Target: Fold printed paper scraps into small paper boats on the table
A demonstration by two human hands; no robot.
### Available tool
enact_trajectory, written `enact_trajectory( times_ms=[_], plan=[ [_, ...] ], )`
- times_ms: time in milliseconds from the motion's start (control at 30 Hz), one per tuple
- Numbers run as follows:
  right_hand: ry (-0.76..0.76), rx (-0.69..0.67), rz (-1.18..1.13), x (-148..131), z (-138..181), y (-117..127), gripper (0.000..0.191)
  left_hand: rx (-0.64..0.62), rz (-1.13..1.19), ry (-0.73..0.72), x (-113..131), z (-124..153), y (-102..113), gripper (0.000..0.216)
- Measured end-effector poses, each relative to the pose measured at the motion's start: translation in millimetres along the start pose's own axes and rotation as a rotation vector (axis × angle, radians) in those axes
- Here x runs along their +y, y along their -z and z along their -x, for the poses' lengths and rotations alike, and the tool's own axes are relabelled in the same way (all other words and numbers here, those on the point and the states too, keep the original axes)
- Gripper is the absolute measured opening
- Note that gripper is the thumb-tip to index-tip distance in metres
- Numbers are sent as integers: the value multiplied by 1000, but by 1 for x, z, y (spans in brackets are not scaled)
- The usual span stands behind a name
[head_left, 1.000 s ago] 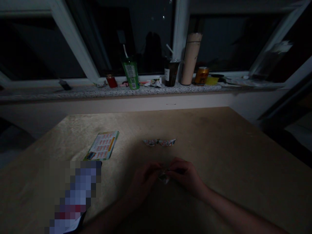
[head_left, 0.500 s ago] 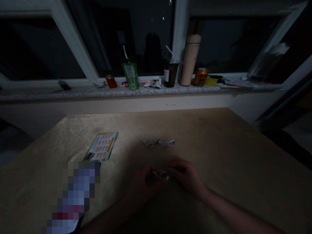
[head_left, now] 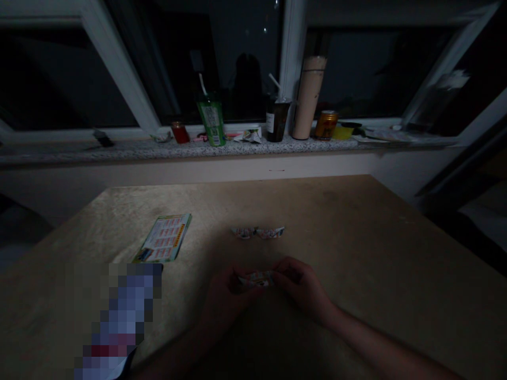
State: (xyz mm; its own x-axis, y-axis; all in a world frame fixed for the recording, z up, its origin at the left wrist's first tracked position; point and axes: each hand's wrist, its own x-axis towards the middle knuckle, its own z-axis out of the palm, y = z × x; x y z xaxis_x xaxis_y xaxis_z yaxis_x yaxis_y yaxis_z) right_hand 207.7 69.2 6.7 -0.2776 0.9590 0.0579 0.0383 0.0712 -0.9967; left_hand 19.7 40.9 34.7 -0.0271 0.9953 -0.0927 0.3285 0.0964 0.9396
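Between my two hands is a small piece of folded printed paper (head_left: 257,278), whitish with coloured marks. My left hand (head_left: 227,295) pinches its left end between thumb and fingers. At the right end, my right hand (head_left: 299,282) has its fingertips closed on the paper. Just beyond my hands, two small folded paper boats (head_left: 257,232) lie side by side on the table, their inner ends close together. The light is dim, so the exact folds of the held paper are hard to make out.
A stack of printed calendar cards (head_left: 164,237) lies left on the table (head_left: 336,221), with a blurred-out flat object (head_left: 122,311) nearer me. On the windowsill (head_left: 245,150) stand a green cup (head_left: 213,121), a dark cup (head_left: 277,121), a tall flask (head_left: 311,97) and an orange can (head_left: 327,125).
The held paper now shows wider and flatter between my fingers, with more print visible. My left hand has shifted slightly left; the paper boats and cards stay put.
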Motion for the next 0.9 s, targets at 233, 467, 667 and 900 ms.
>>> enact_trajectory(
  times_ms=[233,467,667,900],
  plan=[
    [-20,19,-10,3,1,-1,38,38,39,36,3,1,-2,27],
    [-24,7,18,1,2,0,36,99,23,58,4,0,-1,27],
    [-20,-16,45,1,2,0,32,46,50,85,4,-1,0,44],
    [-34,-157,106,0,3,-2,25,10,19,73,5,0,1,45]
  ],
)
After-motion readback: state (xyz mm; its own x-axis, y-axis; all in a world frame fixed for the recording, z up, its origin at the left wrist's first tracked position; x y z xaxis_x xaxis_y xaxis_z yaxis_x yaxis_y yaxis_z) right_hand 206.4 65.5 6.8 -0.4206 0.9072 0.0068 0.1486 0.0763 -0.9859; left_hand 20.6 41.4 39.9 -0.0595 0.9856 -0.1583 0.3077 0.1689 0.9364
